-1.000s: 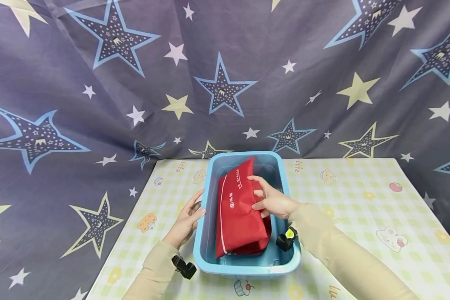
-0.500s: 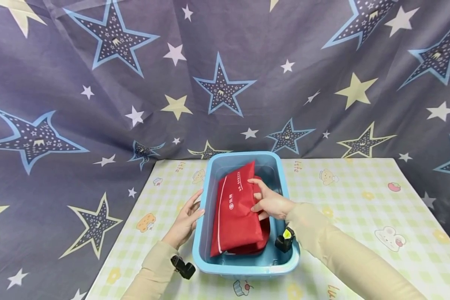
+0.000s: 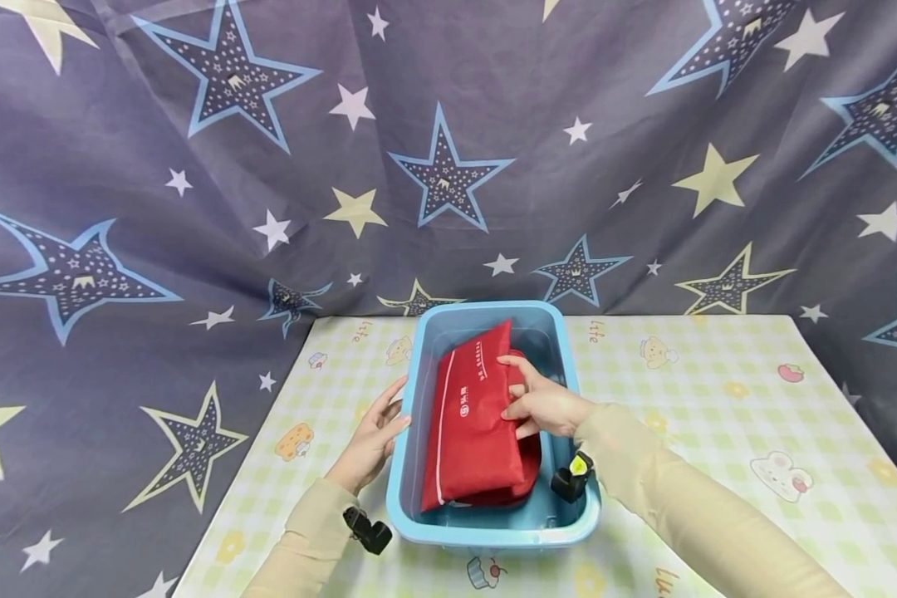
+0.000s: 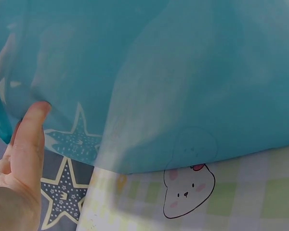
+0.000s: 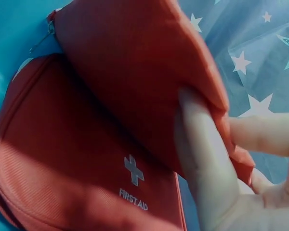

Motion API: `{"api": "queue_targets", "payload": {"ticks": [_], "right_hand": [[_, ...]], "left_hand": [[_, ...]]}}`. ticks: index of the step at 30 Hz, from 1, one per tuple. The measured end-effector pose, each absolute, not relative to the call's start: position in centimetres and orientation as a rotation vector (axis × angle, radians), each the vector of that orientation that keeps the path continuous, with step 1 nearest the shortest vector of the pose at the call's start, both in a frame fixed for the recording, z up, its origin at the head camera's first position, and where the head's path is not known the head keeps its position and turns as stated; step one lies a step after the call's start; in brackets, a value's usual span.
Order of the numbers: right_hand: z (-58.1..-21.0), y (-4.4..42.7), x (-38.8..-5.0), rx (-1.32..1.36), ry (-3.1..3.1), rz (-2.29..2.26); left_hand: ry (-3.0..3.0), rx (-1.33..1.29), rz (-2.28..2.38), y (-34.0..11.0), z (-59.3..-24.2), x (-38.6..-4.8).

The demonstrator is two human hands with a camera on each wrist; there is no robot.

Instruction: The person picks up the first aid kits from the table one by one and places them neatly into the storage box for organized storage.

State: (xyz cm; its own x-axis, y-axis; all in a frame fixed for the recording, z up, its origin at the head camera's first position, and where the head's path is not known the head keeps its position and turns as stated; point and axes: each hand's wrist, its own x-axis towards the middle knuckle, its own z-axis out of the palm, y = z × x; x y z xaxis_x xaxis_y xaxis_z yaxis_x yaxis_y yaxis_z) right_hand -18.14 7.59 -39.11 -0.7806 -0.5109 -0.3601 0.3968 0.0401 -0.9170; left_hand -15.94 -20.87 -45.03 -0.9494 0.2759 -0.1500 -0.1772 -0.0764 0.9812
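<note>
A flat red zip pouch (image 3: 471, 415) with white print lies tilted inside the blue plastic bin (image 3: 486, 538). My right hand (image 3: 546, 404) pinches the pouch's right edge, thumb on one face and fingers on the other. Below the pouch, in the right wrist view, sits a red first aid bag (image 5: 86, 159) with a pale cross and "FIRST AID" lettering; the pouch hides much of it. My left hand (image 3: 371, 440) rests against the bin's left outer side, fingers fairly straight. Its thumb tip touches the blue wall (image 4: 183, 72) in the left wrist view.
The bin stands on a table with a checked, cartoon-printed cloth (image 3: 718, 432). A dark curtain with stars (image 3: 448, 249) hangs right behind the table's far edge. Each wrist carries a small black camera, the left one (image 3: 368, 531) just outside the bin.
The pouch's near end has shifted slightly left within the bin, and its far corner has sunk a little. The left hand stays where it was; the right keeps its pinch.
</note>
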Motion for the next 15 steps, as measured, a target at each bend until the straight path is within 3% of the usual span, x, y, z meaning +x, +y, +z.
{"api": "queue_targets", "payload": {"ticks": [15], "right_hand": [[-38.43, 7.19, -18.14, 0.067, 1.816, -1.683]], "left_hand": [[1.885, 0.124, 2.115, -20.83, -45.21, -16.02]]}}
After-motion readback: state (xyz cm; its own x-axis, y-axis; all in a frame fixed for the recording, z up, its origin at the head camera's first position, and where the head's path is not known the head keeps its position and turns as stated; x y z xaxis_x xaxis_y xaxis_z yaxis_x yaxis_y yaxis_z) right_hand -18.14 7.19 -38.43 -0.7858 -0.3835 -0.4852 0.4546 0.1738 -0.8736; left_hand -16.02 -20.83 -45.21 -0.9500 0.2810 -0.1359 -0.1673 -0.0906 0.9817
